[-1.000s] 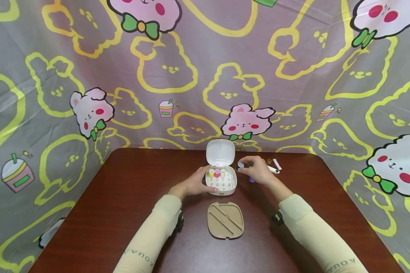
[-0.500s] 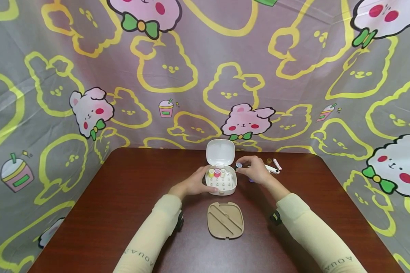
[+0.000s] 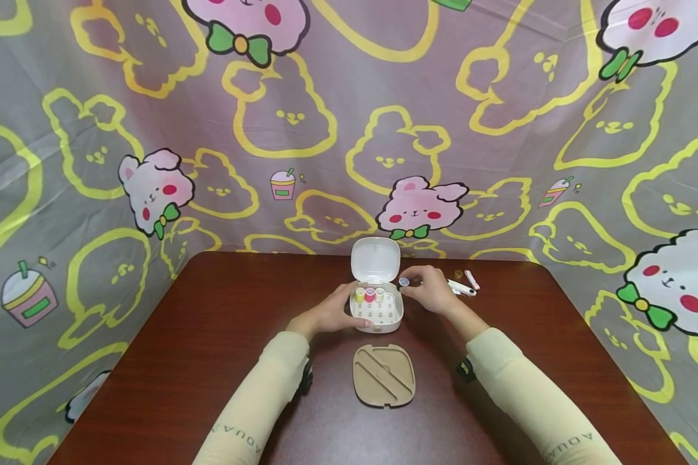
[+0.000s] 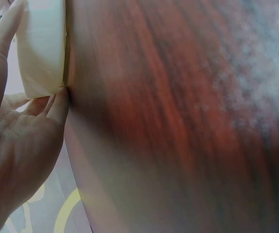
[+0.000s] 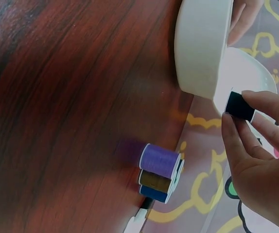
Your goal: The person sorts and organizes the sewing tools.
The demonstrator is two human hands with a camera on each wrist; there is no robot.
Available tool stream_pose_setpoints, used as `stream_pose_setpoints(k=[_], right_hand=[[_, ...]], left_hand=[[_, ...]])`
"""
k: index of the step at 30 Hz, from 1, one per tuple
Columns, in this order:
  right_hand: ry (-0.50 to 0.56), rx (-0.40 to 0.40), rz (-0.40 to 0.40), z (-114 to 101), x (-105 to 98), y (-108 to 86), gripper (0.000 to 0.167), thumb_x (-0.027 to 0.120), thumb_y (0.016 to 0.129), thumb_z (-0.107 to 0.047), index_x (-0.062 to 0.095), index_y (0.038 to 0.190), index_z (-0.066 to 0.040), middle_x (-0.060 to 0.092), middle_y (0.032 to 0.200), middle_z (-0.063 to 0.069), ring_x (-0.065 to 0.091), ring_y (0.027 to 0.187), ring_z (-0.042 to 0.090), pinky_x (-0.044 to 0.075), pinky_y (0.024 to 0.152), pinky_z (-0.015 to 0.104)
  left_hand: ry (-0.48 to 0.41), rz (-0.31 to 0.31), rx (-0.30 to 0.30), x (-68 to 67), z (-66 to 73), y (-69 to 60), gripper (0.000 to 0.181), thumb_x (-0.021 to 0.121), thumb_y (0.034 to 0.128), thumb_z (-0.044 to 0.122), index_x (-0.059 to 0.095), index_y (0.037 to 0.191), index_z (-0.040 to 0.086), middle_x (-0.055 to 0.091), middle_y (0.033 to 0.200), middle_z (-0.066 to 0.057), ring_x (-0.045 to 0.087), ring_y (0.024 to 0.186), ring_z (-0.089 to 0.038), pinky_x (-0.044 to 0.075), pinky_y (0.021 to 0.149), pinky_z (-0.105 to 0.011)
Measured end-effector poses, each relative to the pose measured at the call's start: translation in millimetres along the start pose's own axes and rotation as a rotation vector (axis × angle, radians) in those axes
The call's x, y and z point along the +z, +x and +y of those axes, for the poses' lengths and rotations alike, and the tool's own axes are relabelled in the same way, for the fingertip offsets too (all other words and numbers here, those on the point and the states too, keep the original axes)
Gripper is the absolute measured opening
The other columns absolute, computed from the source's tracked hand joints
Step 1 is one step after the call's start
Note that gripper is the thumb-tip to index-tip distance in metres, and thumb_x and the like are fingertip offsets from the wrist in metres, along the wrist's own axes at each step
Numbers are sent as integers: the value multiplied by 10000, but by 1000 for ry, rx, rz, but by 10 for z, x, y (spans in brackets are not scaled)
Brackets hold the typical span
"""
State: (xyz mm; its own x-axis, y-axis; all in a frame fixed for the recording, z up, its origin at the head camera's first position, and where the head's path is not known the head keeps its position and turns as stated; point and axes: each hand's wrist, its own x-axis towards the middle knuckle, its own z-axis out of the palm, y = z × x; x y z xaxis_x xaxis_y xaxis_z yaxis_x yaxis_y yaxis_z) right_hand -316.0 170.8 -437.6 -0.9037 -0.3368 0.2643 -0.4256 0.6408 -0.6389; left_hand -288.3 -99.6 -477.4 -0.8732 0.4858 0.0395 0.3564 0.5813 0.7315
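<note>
A white sewing box point(image 3: 393, 325) stands on the table with its lid point(image 3: 375, 259) raised. My left hand point(image 3: 327, 312) holds it by the left side, thumb over the front edge. Inside, a yellow spool point(image 3: 359, 296), a pink spool point(image 3: 370, 296) and a pale spool point(image 3: 380, 296) stand in the back row of a pegged tray; the other visible pegs are bare. My right hand point(image 3: 433, 289) pinches a dark thread spool point(image 5: 240, 106) between thumb and fingers, just off the box's right back corner. In the right wrist view the spool looks black or very dark.
A purple spool point(image 5: 160, 160), a brown spool point(image 5: 155, 180) and a blue spool point(image 5: 154, 193) stand close together on the table. White-handled scissors point(image 3: 466, 290) and a small pink-and-white item point(image 3: 472, 279) lie behind the right hand. A beige grooved panel point(image 3: 384, 376) lies before the box.
My right hand has moved a little left, bringing the dark spool nearer the box. More of the scissors shows, while the purple spool has gone behind the hand. My left hand stays put.
</note>
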Motion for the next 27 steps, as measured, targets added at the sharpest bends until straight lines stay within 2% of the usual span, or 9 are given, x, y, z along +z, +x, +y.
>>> stream_pose_setpoints(k=[12,18,22,27], right_hand=[[6,-8,-6,-6,65,31,209,784,858,-24,759,1063,12,762,958,105,727,900,238,581,825,433],[15,-16,-25,-34,81,49,224,781,859,-19,753,1076,30,757,979,126,718,901,247,583,817,439],[7,-4,-43,-44,95,64,220,781,865,-24,753,1079,22,755,983,128,711,896,241,584,803,428],[-15,15,-57,-25,120,85,216,785,866,-43,759,1076,2,754,965,104,700,870,209,574,777,397]], left_hand=[[-13,-11,-32,2,-15,10,1007,877,813,393,311,1599,116,360,1563,-141,379,1426,-290,293,1198,-471],[-16,-14,-25,-5,-14,5,991,881,810,393,328,1591,136,359,1562,-145,383,1425,-303,294,1194,-485],[-22,-20,-25,-7,-22,9,994,874,817,401,317,1596,134,350,1565,-142,378,1426,-298,299,1193,-485],[-17,-30,-52,-7,-28,14,1017,864,820,436,289,1610,153,334,1578,-116,366,1433,-271,295,1199,-467]])
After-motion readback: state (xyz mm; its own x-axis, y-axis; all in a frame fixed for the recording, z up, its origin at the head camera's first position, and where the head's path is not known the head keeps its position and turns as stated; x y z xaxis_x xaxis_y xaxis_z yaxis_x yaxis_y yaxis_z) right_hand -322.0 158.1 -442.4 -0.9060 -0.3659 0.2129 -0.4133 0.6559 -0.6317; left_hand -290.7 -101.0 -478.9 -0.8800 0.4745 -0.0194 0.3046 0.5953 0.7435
